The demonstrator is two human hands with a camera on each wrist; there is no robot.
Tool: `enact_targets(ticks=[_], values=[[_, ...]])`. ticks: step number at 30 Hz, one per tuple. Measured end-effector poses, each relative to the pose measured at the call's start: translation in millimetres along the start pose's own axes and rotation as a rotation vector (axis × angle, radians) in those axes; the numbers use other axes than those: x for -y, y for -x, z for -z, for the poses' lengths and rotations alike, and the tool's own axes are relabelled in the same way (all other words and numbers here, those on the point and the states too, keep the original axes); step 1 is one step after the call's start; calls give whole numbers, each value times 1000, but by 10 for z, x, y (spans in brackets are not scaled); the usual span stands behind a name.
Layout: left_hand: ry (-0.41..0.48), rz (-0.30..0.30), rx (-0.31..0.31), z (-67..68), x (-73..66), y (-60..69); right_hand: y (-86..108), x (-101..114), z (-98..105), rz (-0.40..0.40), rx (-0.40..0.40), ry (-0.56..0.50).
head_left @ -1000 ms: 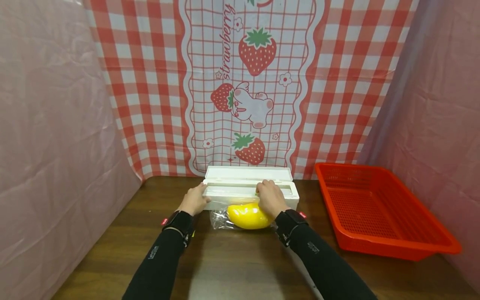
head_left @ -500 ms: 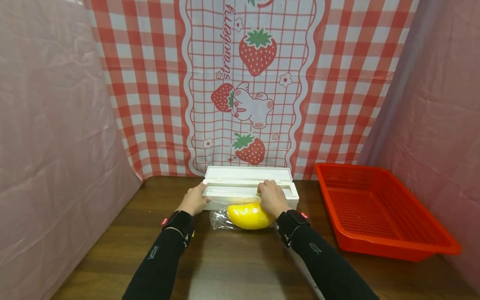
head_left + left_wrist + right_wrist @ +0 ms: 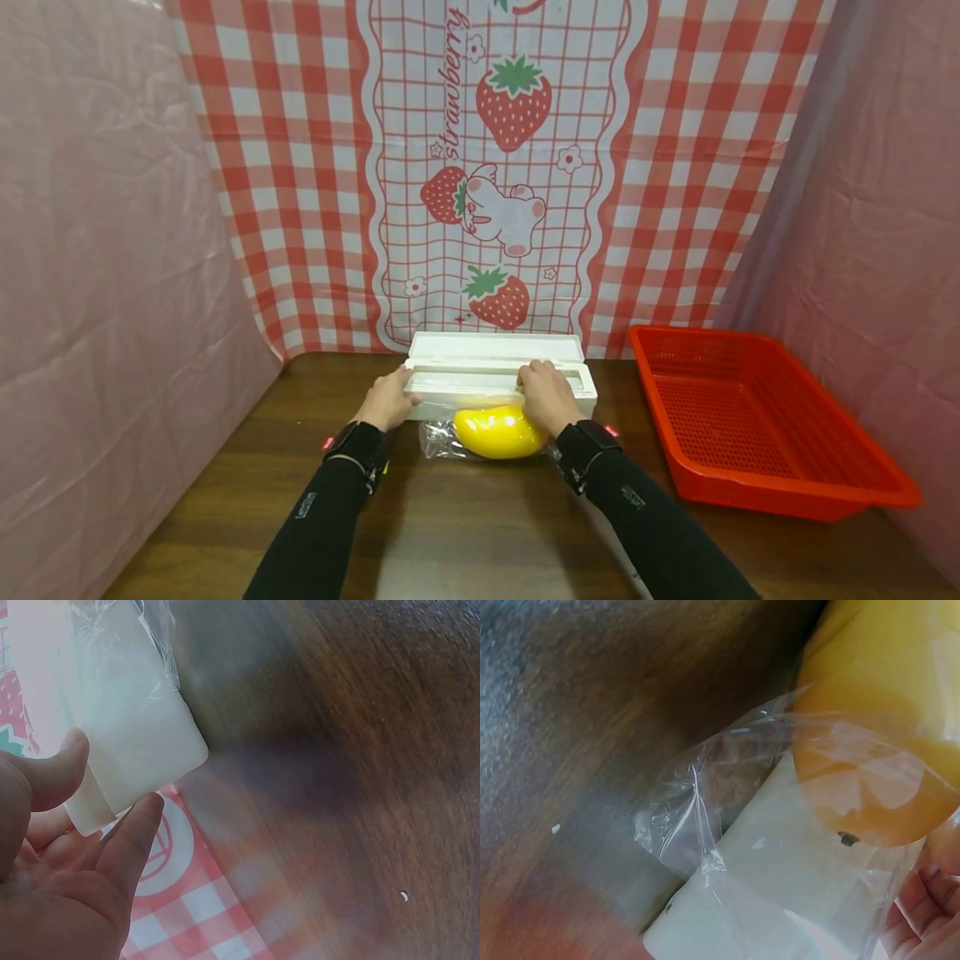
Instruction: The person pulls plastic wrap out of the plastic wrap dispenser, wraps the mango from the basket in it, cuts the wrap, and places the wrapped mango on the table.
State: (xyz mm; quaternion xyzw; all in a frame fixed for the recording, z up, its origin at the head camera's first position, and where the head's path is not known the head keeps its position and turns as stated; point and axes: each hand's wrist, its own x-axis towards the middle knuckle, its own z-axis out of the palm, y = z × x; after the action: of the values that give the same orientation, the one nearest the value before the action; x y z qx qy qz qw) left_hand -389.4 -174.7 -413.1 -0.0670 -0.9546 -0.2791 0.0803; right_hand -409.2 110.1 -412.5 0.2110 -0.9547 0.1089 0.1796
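Observation:
A long white cling film dispenser [image 3: 465, 384] lies on the table with its lid raised behind it. Clear film hangs from its front over a yellow mango [image 3: 498, 432], also seen close up in the right wrist view. My left hand [image 3: 387, 401] holds the dispenser's left end, thumb on the upper edge and fingers against the end in the left wrist view. With curled fingers, my right hand [image 3: 547, 394] pinches a small green slide cutter [image 3: 519, 388] on the dispenser's front edge, mostly hidden by the fingertips. Crumpled film [image 3: 441, 439] lies left of the mango.
A red plastic basket [image 3: 750, 417] stands on the right of the wooden table [image 3: 450, 525]. Behind the dispenser hangs a red-checked strawberry cloth [image 3: 300, 208]. Pink cloth walls [image 3: 112, 292] close off both sides.
My right hand has slid slightly to the right along the dispenser with the slide cutter. The left hand, mango and basket stay where they were.

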Motion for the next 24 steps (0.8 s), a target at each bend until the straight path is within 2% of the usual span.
enact_targets(ticks=[24], values=[[-8, 3, -8, -16, 11, -12, 33, -101, 20, -11, 2, -9]])
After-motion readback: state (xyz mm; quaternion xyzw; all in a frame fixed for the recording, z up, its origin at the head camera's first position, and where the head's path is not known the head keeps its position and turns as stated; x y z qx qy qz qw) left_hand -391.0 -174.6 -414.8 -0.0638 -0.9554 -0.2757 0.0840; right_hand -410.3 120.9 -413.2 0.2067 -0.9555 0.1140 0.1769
